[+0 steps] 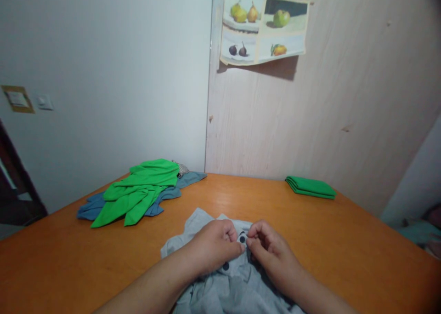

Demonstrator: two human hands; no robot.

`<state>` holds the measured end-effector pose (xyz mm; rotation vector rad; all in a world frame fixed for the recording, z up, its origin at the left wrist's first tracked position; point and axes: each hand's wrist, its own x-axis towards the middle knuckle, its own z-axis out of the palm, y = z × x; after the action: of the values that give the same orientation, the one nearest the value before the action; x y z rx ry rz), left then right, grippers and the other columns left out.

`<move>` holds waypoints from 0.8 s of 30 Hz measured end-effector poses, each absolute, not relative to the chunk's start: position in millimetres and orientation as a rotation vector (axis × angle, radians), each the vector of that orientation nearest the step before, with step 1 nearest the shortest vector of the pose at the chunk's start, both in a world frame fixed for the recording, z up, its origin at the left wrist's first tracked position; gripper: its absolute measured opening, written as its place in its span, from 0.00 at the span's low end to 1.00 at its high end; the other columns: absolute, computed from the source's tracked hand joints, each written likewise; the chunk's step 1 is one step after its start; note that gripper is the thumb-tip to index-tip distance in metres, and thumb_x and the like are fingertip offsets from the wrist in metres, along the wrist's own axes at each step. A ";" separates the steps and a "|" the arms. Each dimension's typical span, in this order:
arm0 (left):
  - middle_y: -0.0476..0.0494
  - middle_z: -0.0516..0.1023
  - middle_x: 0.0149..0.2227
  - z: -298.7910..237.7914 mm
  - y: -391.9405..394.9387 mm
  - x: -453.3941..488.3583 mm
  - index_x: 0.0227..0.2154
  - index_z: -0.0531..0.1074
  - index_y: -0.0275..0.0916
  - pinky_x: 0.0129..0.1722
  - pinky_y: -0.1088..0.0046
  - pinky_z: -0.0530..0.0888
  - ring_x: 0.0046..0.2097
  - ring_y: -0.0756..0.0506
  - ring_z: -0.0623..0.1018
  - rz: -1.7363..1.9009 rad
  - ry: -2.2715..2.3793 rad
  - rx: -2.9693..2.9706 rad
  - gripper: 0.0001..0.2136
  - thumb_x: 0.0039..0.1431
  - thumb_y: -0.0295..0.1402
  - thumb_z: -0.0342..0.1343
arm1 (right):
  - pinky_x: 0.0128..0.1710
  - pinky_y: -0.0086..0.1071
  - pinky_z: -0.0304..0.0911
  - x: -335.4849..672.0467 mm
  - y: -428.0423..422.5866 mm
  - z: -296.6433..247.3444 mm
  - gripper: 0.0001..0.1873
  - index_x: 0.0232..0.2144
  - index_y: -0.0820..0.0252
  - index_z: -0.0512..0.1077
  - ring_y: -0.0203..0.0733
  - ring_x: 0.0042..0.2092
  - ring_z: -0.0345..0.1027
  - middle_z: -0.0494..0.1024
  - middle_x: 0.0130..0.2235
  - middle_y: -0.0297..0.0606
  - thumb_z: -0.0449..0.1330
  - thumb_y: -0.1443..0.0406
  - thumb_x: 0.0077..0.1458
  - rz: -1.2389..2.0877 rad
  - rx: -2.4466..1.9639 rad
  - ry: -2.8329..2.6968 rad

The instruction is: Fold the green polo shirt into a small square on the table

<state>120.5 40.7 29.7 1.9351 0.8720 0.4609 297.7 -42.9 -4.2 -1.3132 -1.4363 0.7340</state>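
A light grey buttoned garment (220, 288), probably a shirt, lies crumpled at the near edge of the table. My left hand (220, 242) is closed, pinching its cloth just left of a dark button (242, 239). On the other side of that button, my right hand (270, 252) also pinches the fabric between thumb and fingers. A second dark button (226, 266) shows below my left thumb. The lower part of the garment runs out of view at the bottom.
On the orange-brown table (86, 268), a bright green cloth (144, 190) lies loosely over a blue one (89, 207) at the left. A folded green cloth (310, 187) sits at the back right. A fruit picture sheet (263, 31) hangs on the wall behind.
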 end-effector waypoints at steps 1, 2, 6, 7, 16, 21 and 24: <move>0.55 0.63 0.19 29.8 40.3 121.3 0.26 0.68 0.39 0.21 0.77 0.54 0.22 0.52 0.63 0.468 0.871 1.913 0.10 0.47 0.39 0.61 | 0.27 0.28 0.52 297.6 -43.2 -3.7 0.09 0.34 0.56 0.66 0.34 0.27 0.54 0.62 0.26 0.26 0.56 0.57 0.61 0.718 -1.319 -1.451; 0.56 0.63 0.19 30.3 39.8 122.0 0.26 0.68 0.39 0.21 0.77 0.53 0.22 0.52 0.62 0.482 0.868 1.890 0.10 0.47 0.38 0.61 | 0.27 0.28 0.53 297.5 -43.4 -3.1 0.09 0.34 0.56 0.66 0.34 0.27 0.54 0.62 0.26 0.27 0.55 0.58 0.61 0.705 -1.326 -1.464; 0.56 0.62 0.19 33.6 38.2 123.0 0.25 0.69 0.38 0.20 0.78 0.53 0.22 0.54 0.60 0.543 0.821 1.809 0.08 0.47 0.36 0.60 | 0.28 0.28 0.54 296.7 -44.1 -1.5 0.08 0.34 0.56 0.68 0.34 0.27 0.55 0.63 0.26 0.27 0.55 0.59 0.60 0.676 -1.358 -1.483; 0.56 0.62 0.20 34.2 38.0 122.9 0.25 0.69 0.38 0.20 0.78 0.52 0.22 0.54 0.60 0.549 0.808 1.797 0.08 0.47 0.35 0.60 | 0.28 0.28 0.54 296.5 -44.1 -1.3 0.07 0.35 0.56 0.68 0.34 0.27 0.55 0.63 0.26 0.27 0.56 0.59 0.60 0.669 -1.371 -1.484; 0.56 0.62 0.21 27.6 39.3 122.2 0.27 0.69 0.38 0.21 0.78 0.54 0.24 0.53 0.61 0.534 0.743 1.842 0.06 0.50 0.35 0.58 | 0.26 0.27 0.52 293.5 -44.9 0.2 0.05 0.34 0.56 0.70 0.35 0.26 0.56 0.63 0.23 0.26 0.58 0.62 0.55 0.634 -1.447 -1.506; 0.56 0.62 0.21 28.1 38.2 121.2 0.28 0.69 0.38 0.21 0.79 0.54 0.23 0.53 0.61 0.512 0.738 1.868 0.08 0.51 0.36 0.58 | 0.26 0.27 0.51 292.2 -44.3 1.5 0.03 0.31 0.56 0.69 0.34 0.26 0.56 0.63 0.23 0.26 0.59 0.63 0.53 0.593 -1.450 -1.515; 0.56 0.61 0.21 28.8 38.2 120.3 0.28 0.69 0.38 0.21 0.79 0.53 0.23 0.53 0.60 0.511 0.721 1.894 0.08 0.51 0.37 0.59 | 0.26 0.27 0.51 292.3 -44.0 1.7 0.03 0.30 0.56 0.69 0.34 0.26 0.56 0.64 0.23 0.26 0.59 0.63 0.53 0.563 -1.463 -1.531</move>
<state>120.3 38.2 28.8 1.8944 0.7209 0.5110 292.3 -44.0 1.7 -1.4628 -1.5312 0.5628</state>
